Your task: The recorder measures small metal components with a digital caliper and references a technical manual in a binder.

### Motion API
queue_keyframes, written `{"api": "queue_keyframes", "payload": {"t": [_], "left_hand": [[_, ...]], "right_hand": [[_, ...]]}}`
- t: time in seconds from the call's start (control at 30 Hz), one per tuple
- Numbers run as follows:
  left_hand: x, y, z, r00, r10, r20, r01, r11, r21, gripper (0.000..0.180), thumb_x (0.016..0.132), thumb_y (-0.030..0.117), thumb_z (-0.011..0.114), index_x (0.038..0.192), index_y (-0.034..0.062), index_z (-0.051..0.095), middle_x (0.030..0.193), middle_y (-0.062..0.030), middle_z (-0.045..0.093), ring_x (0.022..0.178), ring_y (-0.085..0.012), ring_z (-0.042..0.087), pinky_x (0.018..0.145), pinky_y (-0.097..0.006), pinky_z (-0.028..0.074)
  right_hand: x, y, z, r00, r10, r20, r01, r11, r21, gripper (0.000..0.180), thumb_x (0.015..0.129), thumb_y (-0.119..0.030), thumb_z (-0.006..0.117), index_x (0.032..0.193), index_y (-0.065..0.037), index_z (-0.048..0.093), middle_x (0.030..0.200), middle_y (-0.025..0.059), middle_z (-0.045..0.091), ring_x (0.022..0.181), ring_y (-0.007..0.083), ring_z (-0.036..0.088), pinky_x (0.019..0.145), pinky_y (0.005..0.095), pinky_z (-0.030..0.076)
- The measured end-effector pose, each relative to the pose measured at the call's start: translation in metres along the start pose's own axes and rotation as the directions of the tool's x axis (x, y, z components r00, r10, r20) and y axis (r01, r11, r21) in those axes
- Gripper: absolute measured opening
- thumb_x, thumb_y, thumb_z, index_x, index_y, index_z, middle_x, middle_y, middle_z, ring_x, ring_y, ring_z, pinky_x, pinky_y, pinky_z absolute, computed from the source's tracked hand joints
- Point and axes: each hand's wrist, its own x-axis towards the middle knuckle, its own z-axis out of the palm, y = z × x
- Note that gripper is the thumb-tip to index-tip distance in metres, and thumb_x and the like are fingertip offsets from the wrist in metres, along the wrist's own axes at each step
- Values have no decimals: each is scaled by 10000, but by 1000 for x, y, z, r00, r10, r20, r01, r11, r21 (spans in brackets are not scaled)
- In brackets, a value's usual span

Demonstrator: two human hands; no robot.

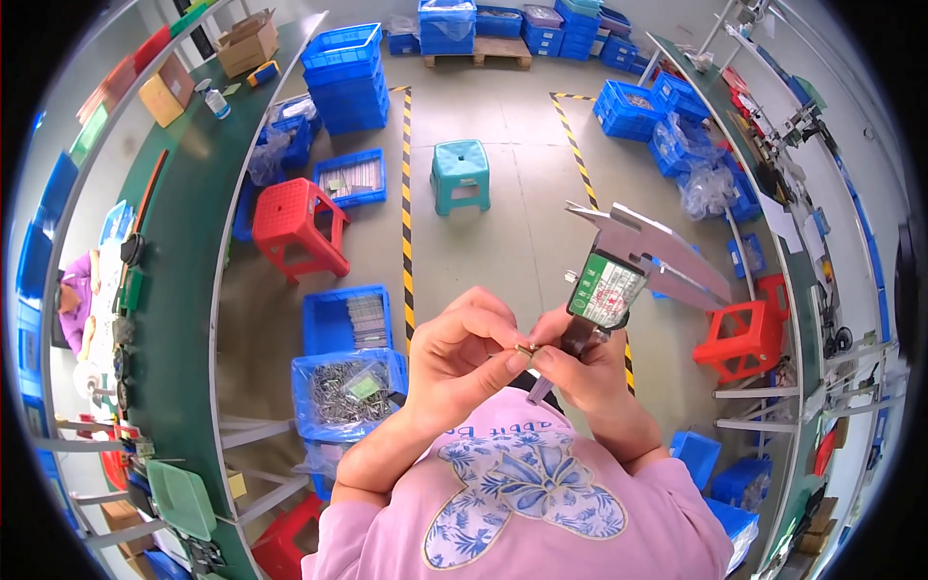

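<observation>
In front of my chest, my left hand pinches a small brass-coloured metal part between thumb and fingertips. My right hand meets it there, thumb and forefinger touching the same piece. A caliper is also gripped in my right hand, its beam passing through the palm and its steel jaws pointing up and to the right. A green and white label covers the caliper's body. Fingers hide much of the little part, so its exact kind is unclear.
A blue crate of metal parts stands to my left, near a red stool. A teal stool is ahead, another red stool at right. Green-topped benches flank the aisle. Someone in purple sits beyond the left bench.
</observation>
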Motion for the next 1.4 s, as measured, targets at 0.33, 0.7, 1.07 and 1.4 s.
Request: {"api": "queue_keyframes", "payload": {"t": [0.33, 0.7, 1.07, 1.4], "left_hand": [[2, 4, -9, 1000, -18, -6, 18, 1000, -5, 145, 698, -86, 553, 819, -8, 540, 828, -61, 442, 727, -98, 468, 606, -192, 399], [16, -2, -21, 995, 1, -102, -2, 1000, -14, 123, 705, -79, 544, 793, 2, 515, 813, -46, 433, 716, -77, 452, 606, -182, 372], [44, -54, -62, 943, 147, -298, -79, 971, 227, 15, 772, 19, 486, 787, 20, 485, 955, -82, 458, 891, -130, 467, 760, -252, 398], [175, -104, -150, 828, 159, -537, -138, 987, 78, 88, 784, 78, 519, 799, -8, 507, 893, -55, 495, 784, -101, 503, 720, -232, 420]], "right_hand": [[7, 6, 5, 1000, 20, 3, -20, 1000, 18, 59, 721, 23, 521, 768, 40, 552, 560, -11, 498, 471, 11, 410, 401, 158, 276], [30, 19, -1, 992, 126, -5, -126, 991, 35, 57, 706, -13, 568, 752, 17, 552, 617, -1, 530, 522, 16, 441, 441, 151, 314], [100, 68, -33, 982, 190, -21, -191, 966, -172, 83, 691, -37, 559, 673, -35, 477, 509, -21, 428, 355, 25, 329, 327, 170, 214], [268, 115, -79, 931, 360, 55, -339, 913, -227, 151, 677, -22, 608, 622, -33, 468, 492, -39, 397, 362, 15, 292, 340, 170, 178]]}}
